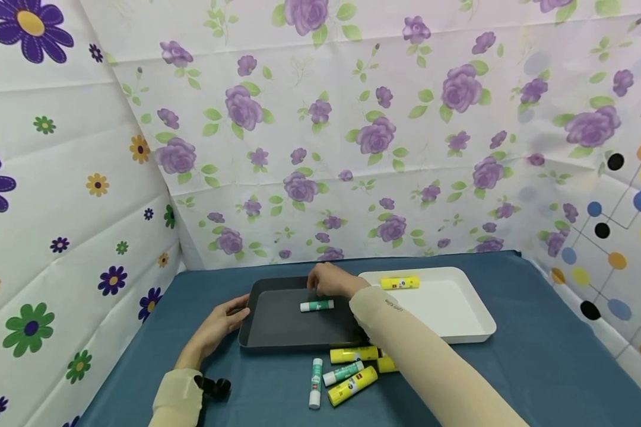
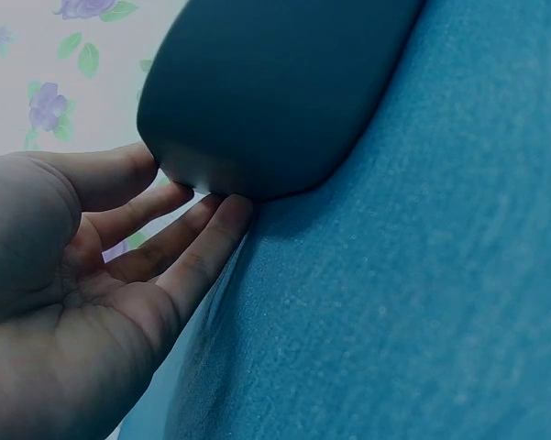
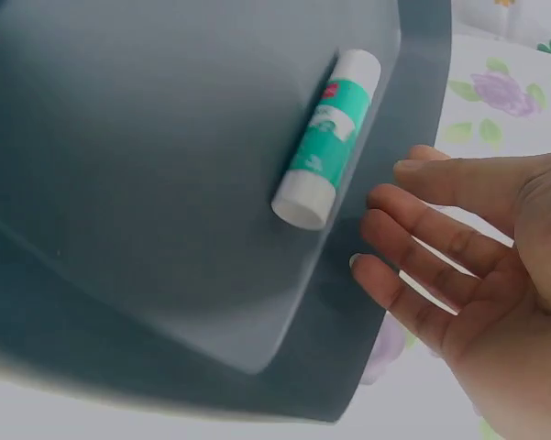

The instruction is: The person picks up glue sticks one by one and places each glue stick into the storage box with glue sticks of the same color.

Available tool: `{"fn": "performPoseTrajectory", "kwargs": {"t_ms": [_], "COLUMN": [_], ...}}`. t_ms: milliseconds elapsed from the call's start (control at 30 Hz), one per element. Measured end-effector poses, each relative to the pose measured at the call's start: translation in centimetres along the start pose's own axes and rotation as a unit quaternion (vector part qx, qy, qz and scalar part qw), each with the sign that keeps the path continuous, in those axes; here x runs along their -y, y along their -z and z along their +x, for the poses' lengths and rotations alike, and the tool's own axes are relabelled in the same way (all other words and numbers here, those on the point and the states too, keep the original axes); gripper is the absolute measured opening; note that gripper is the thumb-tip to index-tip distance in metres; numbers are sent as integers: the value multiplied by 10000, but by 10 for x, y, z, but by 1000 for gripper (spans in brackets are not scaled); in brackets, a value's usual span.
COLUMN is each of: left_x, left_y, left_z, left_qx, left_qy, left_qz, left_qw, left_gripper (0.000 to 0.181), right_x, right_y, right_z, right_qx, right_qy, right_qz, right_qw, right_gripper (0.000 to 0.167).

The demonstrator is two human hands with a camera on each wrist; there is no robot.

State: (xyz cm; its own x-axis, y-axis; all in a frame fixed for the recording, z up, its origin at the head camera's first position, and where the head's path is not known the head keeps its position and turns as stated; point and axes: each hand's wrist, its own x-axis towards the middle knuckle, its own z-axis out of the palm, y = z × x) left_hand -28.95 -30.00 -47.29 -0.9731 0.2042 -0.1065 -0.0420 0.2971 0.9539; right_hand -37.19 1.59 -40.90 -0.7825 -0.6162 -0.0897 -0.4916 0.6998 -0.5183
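Note:
The dark grey tray [image 1: 278, 329] lies on the blue cloth. My left hand [image 1: 221, 325] rests its fingertips against the tray's left side; the left wrist view shows the thumb and extended fingers [image 2: 192, 266] touching its outer wall. Inside the tray, toward the back, lies a green glue stick [image 1: 317, 305] with white ends. Over the tray's back part is my right hand [image 1: 331, 280], just beyond that glue stick. In the right wrist view its fingers [image 3: 422, 261] are loosely bent near the rim, holding nothing, apart from the glue stick [image 3: 328, 137].
A white tray [image 1: 448, 302] stands at the right with a yellow glue stick [image 1: 399, 283] near its back. In front of the dark tray lie yellow glue sticks [image 1: 352, 385] and green glue sticks [image 1: 316, 382], partly hidden by the right forearm. Flowered cloth [image 1: 299, 118] hangs behind.

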Motion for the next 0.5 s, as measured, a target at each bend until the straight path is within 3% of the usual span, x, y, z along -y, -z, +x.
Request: {"fn": "performPoseTrajectory", "kwargs": {"t_ms": [500], "left_x": [0], "left_y": [0], "left_z": [-1], "left_qx": [19], "left_qy": [8], "left_qz": [21], "left_qw": [10000], "left_gripper": [60], "right_x": [-4], "right_y": [19], "right_z": [-14], "right_qx": [-5], "right_qy": [342], "right_qz": [103], "right_qw": [9994], "right_gripper": [31]}}
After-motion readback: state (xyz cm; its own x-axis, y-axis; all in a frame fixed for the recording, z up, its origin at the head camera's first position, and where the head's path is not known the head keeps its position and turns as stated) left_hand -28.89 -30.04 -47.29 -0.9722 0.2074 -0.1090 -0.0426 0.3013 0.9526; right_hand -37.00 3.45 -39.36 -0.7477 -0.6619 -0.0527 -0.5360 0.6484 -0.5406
